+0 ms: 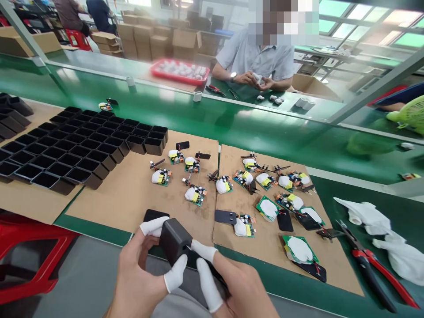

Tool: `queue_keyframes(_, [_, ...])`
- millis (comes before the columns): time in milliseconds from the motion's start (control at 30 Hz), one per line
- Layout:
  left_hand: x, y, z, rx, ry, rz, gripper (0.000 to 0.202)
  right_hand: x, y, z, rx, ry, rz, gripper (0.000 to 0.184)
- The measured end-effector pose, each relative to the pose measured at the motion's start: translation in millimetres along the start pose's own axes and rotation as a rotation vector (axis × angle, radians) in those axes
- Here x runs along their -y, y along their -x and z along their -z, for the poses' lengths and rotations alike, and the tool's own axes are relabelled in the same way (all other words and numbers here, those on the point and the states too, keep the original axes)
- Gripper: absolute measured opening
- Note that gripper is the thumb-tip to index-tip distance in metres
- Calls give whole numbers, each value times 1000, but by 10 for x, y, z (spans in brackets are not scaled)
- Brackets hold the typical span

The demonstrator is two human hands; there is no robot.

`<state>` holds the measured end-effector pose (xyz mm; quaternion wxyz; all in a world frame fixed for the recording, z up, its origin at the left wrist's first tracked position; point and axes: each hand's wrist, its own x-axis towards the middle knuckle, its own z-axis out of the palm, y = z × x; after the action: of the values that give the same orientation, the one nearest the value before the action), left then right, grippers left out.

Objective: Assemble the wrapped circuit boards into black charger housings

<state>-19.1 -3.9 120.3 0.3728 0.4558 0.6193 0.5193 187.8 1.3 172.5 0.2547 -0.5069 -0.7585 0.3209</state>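
In my left hand [142, 265] is a black plastic power adapter housing [175, 240], tilted, with white finger cots on the thumb and fingertips around it. My right hand [236, 278], also in white finger cots, is closed on a dark flat piece [194, 259] right beside the housing's lower end. Most of that piece is hidden by the fingers, so its kind is unclear. Behind my left fingertips a black cover plate [155, 215] lies on the cardboard. Nearby lies a circuit board [244, 226] with white filler and a black pronged plate.
Rows of black empty housings [82, 145] stand at the left. Several circuit boards [265, 180] are spread over the cardboard [132, 207]. Red-handled pliers [367, 260] and white cloths [397, 247] lie at the right. Across the green belt [185, 115], a co-worker [255, 57] handles a white part.
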Motion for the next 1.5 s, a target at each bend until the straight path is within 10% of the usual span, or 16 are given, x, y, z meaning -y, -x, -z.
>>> queue_keyframes(300, [-199, -29, -57, 149, 466, 421, 78, -685, -122, 790, -262, 433, -68, 29])
queue_keyframes(533, [-155, -54, -18, 280, 483, 440, 80, -1177, -547, 773, -236, 660, -118, 28])
queue_keyframes(733, [-138, -56, -22, 265, 534, 452, 81, -1006, -547, 784, -334, 654, -28, 32])
queue_keyframes(833, [-92, -67, -39, 254, 530, 449, 79, -675, -387, 657, -456, 343, 82, 23])
queue_keyframes(1000, [66, -123, -29, 191, 399, 389, 79, -260, -191, 19, -276, -79, 234, 61])
queue_keyframes(1167, [104, -86, 141, -27, -85, 62, 59, -238, -366, -609, -141, -16, 246, 86])
queue_keyframes(1500, [262, 287, 69, -49, 96, -53, 30, -501, -328, -621, -136, -291, -77, 65])
